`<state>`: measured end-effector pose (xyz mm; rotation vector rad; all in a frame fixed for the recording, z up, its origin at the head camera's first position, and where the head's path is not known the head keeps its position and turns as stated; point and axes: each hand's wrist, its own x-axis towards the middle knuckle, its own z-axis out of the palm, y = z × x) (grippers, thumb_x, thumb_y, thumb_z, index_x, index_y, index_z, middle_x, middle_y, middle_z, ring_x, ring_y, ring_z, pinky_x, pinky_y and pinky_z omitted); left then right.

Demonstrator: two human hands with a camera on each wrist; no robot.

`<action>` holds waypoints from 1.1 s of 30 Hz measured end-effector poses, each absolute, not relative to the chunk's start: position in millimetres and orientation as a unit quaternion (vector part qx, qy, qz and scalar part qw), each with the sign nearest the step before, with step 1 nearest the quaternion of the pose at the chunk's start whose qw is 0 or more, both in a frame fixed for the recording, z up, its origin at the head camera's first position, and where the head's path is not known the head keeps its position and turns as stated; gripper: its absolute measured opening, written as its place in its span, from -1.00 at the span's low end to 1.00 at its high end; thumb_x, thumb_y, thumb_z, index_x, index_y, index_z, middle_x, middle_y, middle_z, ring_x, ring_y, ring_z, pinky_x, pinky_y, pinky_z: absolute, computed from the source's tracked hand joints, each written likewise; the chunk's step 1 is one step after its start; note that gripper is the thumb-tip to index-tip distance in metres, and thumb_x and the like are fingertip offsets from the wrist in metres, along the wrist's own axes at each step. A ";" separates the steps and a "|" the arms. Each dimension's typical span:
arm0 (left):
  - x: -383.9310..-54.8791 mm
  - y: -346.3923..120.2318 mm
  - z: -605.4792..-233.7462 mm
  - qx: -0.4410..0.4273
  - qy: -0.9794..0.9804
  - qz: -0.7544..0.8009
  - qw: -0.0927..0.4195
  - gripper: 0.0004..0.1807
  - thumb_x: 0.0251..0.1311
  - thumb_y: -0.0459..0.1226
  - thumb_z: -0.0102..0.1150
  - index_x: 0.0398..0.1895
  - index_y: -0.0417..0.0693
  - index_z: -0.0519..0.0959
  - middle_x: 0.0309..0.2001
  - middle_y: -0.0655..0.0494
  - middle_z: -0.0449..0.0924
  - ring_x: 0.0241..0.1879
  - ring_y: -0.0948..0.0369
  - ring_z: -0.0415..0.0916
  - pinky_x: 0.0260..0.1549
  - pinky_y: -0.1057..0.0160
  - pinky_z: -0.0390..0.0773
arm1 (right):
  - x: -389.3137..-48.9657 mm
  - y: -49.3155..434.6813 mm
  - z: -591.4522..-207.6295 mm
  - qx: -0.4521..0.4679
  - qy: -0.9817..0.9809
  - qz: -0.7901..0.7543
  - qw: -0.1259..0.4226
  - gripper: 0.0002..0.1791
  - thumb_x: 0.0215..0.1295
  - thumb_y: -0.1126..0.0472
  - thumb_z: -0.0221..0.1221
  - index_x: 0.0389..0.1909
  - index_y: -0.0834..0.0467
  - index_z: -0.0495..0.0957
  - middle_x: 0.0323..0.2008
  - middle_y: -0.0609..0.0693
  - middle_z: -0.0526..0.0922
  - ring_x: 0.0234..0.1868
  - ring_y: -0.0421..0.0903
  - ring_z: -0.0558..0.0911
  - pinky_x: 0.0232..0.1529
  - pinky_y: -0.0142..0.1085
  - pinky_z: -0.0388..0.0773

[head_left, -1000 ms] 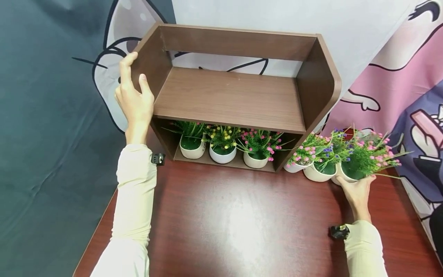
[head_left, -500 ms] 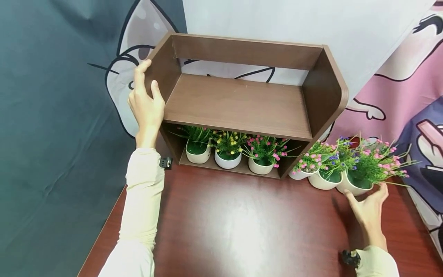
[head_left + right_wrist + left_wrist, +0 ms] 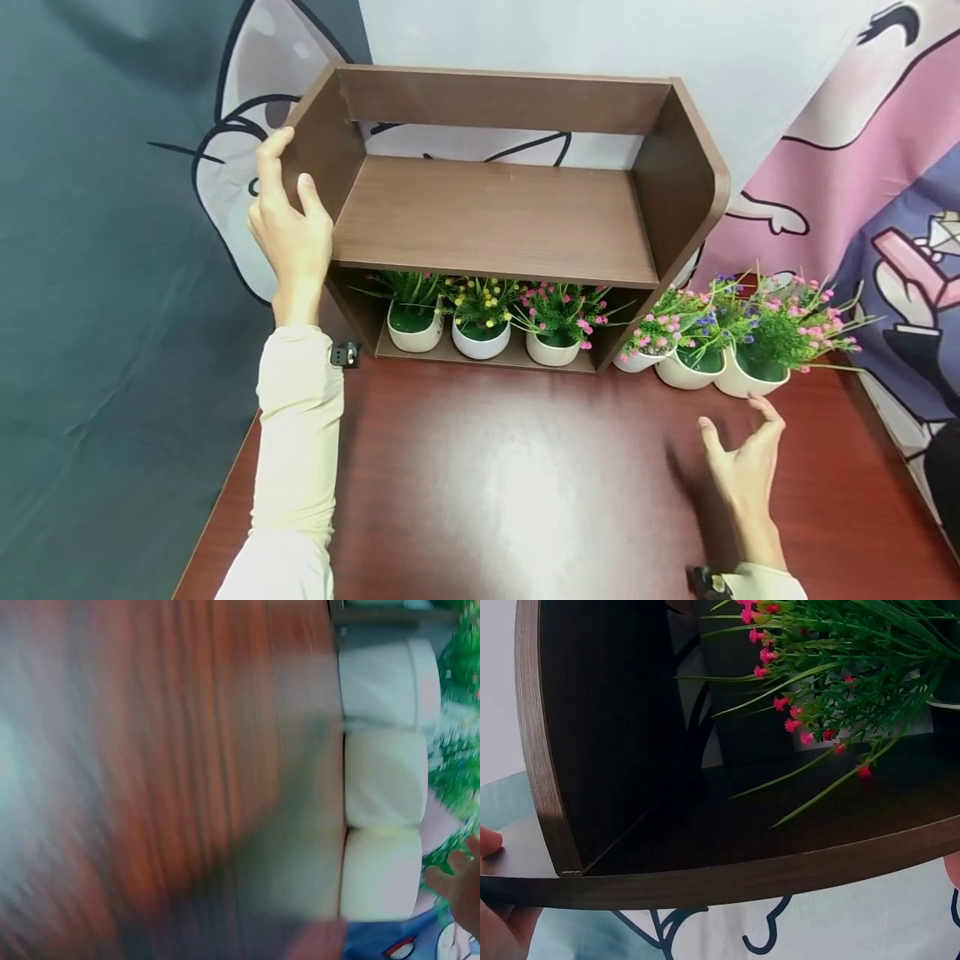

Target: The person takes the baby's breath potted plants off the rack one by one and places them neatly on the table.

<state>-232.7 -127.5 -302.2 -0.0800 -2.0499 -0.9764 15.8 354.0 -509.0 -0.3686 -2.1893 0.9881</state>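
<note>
A brown two-tier wooden shelf (image 3: 495,212) stands at the back of the table. My left hand (image 3: 292,225) holds its left side panel, thumb on the inner face and fingers over the outer edge; the left wrist view shows fingertips (image 3: 487,841) at the board. Just in front of the rightmost of three potted plants, my right hand (image 3: 742,458) hovers with thumb and fingers spread and nothing between them. That pot (image 3: 750,379) is white with pink flowers. Beside it stand a pot with blue flowers (image 3: 690,368) and one with pink flowers (image 3: 637,358), in a row.
On the lower tier sit three more potted plants: a green one (image 3: 415,325), a yellow-flowered one (image 3: 482,337) and a pink-flowered one (image 3: 553,346). The upper tier (image 3: 510,217) is bare. Cartoon-printed curtains (image 3: 817,192) hang behind the reddish-brown table (image 3: 525,467).
My right hand has let go of the rightmost potted plant and drawn back toward me. The plant stays in the row; my left hand keeps its place on the shelf.
</note>
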 end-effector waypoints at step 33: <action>-233.6 -128.4 -303.0 -0.060 -0.807 -0.387 0.441 -0.59 0.30 -0.30 -0.12 0.20 0.11 0.40 0.14 0.46 0.43 -0.61 0.11 0.14 -0.46 0.28 0.09 | -37.9 203.6 -511.5 -0.044 -0.832 0.498 0.241 -0.12 0.10 0.19 0.29 0.39 0.21 0.03 0.26 0.21 0.24 0.24 0.18 0.25 0.16 0.07 0.18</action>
